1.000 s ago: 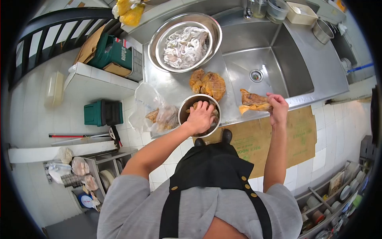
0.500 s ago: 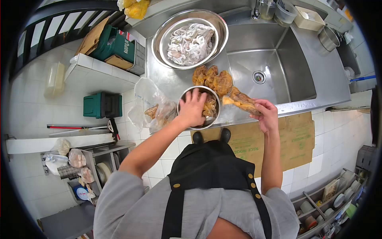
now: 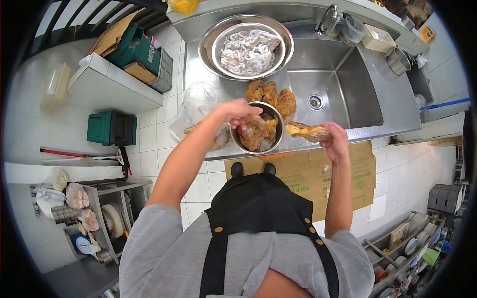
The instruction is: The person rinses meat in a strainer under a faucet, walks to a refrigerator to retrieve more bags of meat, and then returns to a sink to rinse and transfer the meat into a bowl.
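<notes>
My right hand (image 3: 336, 141) grips one end of a brown-orange marinated chicken leg (image 3: 308, 131), held level over the sink counter's front edge. At the left rim of a steel pot (image 3: 281, 141), my left hand (image 3: 243, 112) has its thumb and fingers closed around a marinated chicken piece (image 3: 254, 133); its lower part is inside the pot among other pieces. Behind the pot, several chicken pieces (image 3: 271, 95) lie on the steel counter. A clear plastic bag (image 3: 198, 99) with more pieces in it sits left of the pot, partly hidden by my left forearm.
At the back, a large steel basin (image 3: 204, 47) holds a smaller bowl of whitish squid-like strips (image 3: 251, 52). The sink (image 3: 343, 84) with its tap (image 3: 328, 17) is to the right. Tubs and a pot (image 3: 399, 62) stand behind it. Flattened cardboard (image 3: 357, 174) covers the floor.
My left hand has gone from spread fingers inside the pot to a closed grip on a piece by the left rim. The right hand still holds its chicken leg. The view has shifted slightly.
</notes>
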The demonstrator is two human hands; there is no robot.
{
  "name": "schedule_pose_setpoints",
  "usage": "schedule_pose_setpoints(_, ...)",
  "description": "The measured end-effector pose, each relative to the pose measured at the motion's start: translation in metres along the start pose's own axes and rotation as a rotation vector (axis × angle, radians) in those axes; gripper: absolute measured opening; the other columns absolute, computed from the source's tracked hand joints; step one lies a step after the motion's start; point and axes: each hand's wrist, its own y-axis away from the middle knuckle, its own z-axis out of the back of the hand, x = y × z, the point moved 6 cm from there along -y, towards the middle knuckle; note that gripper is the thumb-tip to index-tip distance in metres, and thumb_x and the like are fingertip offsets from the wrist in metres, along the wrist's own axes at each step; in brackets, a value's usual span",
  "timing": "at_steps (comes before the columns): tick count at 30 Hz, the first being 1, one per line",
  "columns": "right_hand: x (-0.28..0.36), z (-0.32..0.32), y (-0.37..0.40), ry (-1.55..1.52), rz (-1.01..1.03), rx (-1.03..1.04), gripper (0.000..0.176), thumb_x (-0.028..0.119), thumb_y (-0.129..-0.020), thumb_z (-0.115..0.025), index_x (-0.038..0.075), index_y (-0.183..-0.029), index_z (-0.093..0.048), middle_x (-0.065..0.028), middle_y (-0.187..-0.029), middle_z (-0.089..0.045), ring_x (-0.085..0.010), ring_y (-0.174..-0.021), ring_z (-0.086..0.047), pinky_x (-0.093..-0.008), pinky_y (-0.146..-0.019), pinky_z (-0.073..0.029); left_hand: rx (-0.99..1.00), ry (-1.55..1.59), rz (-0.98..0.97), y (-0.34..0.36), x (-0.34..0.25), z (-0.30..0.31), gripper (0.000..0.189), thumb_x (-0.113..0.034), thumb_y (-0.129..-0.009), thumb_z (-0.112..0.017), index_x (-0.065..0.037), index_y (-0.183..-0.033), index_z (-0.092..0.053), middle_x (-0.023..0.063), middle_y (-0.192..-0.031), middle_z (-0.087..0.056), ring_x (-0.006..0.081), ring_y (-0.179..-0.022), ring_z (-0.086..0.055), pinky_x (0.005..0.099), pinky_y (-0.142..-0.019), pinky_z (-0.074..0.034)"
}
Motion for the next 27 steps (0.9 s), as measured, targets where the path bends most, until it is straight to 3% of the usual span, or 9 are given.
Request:
schedule_pose_setpoints(2,-0.006,-0.001,0.005,-0.026,-0.004,-0.024,0.011,0.008,-0.082,-0.056,-0.002,-0.086,-0.060,-0.0111,-0.080,-0.063,-0.0150,-0.057,-0.057,-0.0253,-0.042,-0.042,-0.176,-0.186,0.005,-0.026,0.010,-0.011,0.038,-0.036,-0.084,-0.058,0.002,-0.086,-0.059,0.0169,-0.057,-0.058,0.0216,-0.039,-0.052,0.0347,-0.037,-0.042)
schedule_pose_setpoints(4,-0.011,-0.001,0.005,-0.026,0.011,-0.064,0.012,0.009,-0.082,-0.056,-0.002,-0.086,-0.060,-0.0100,-0.077,-0.062,-0.0149,-0.057,-0.056,-0.0254,-0.042,-0.042,-0.862,-0.568,-0.478,-0.008,-0.006,-0.017,0.038,-0.033,-0.083,-0.059,0.005,-0.089,-0.056,0.0209,-0.068,-0.058,0.0332,-0.060,-0.060,0.0431,-0.055,-0.050)
schedule_pose_setpoints(6,-0.014,-0.001,0.008,-0.014,0.011,-0.076,0.011,0.009,-0.082,-0.056,-0.002,-0.085,-0.060,-0.0099,-0.077,-0.062,-0.0149,-0.057,-0.057,-0.0254,-0.042,-0.042,-1.038,-0.673,-0.799,0.022,-0.006,-0.052,0.035,-0.027,-0.081,-0.059,0.008,-0.085,-0.056,0.0284,-0.094,-0.053,0.0421,-0.081,-0.057,0.0434,-0.072,-0.050)
schedule_pose_setpoints(9,-0.014,-0.004,0.005,-0.005,0.014,-0.085,0.010,0.008,-0.082,-0.057,-0.001,-0.084,-0.060,-0.0096,-0.077,-0.062,-0.0145,-0.057,-0.056,-0.0254,-0.042,-0.041,-0.829,-0.822,-0.837,-0.019,0.034,-0.069,0.029,-0.023,-0.081,-0.059,0.006,-0.082,-0.058,0.0271,-0.090,-0.056,0.0420,-0.083,-0.057,0.0445,-0.075,-0.049)
schedule_pose_setpoints(12,-0.007,-0.022,0.003,0.031,0.043,-0.070,0.010,0.009,-0.081,-0.060,-0.001,-0.082,-0.062,-0.0086,-0.074,-0.062,-0.0130,-0.055,-0.056,-0.0245,-0.042,-0.040,-0.627,-0.598,-0.484,-0.019,0.038,-0.047,0.018,-0.014,-0.079,-0.058,0.003,-0.083,-0.061,0.0244,-0.089,-0.059,0.0415,-0.087,-0.056,0.0453,-0.079,-0.046)
schedule_pose_setpoints(18,0.025,-0.110,0.013,0.436,0.174,0.050,0.013,0.011,-0.076,-0.068,-0.001,-0.077,-0.064,-0.0039,-0.061,-0.059,-0.0064,-0.048,-0.050,-0.0201,-0.040,-0.037,-1.021,-0.206,-0.806,0.121,0.031,0.000,0.013,-0.004,-0.074,-0.053,0.000,-0.083,-0.061,0.0211,-0.079,-0.059,0.0386,-0.082,-0.058,0.0448,-0.075,-0.047)
schedule_pose_setpoints(21,0.013,-0.144,-0.021,0.801,0.077,0.184,0.021,0.019,-0.074,-0.071,0.000,-0.081,-0.066,-0.0075,-0.062,-0.061,-0.0142,-0.052,-0.057,-0.0261,-0.046,-0.044,-1.121,-0.222,-0.632,0.130,0.062,0.062,0.018,0.000,-0.070,-0.054,0.000,-0.087,-0.060,0.0191,-0.076,-0.059,0.0380,-0.079,-0.058,0.0433,-0.073,-0.047)
schedule_pose_setpoints(23,-0.004,-0.157,-0.043,1.278,0.429,0.167,0.033,0.029,-0.070,-0.074,0.003,-0.088,-0.067,-0.0124,-0.069,-0.064,-0.0265,-0.065,-0.063,-0.0337,-0.061,-0.050,-0.962,-0.491,-0.390,0.093,0.101,0.080,0.020,0.000,-0.066,-0.058,-0.001,-0.087,-0.059,0.0179,-0.077,-0.060,0.0354,-0.077,-0.059,0.0390,-0.069,-0.048)
schedule_pose_setpoints(27,-0.013,-0.176,-0.039,1.452,0.363,0.218,0.045,0.033,-0.063,-0.078,0.008,-0.098,-0.066,-0.0188,-0.103,-0.058,-0.0330,-0.094,-0.058,-0.0393,-0.081,-0.047,-0.797,-0.669,-0.374,0.079,0.128,0.070,0.027,0.000,-0.063,-0.059,-0.001,-0.090,-0.059,0.0190,-0.080,-0.062,0.0337,-0.081,-0.060,0.0367,-0.069,-0.048)
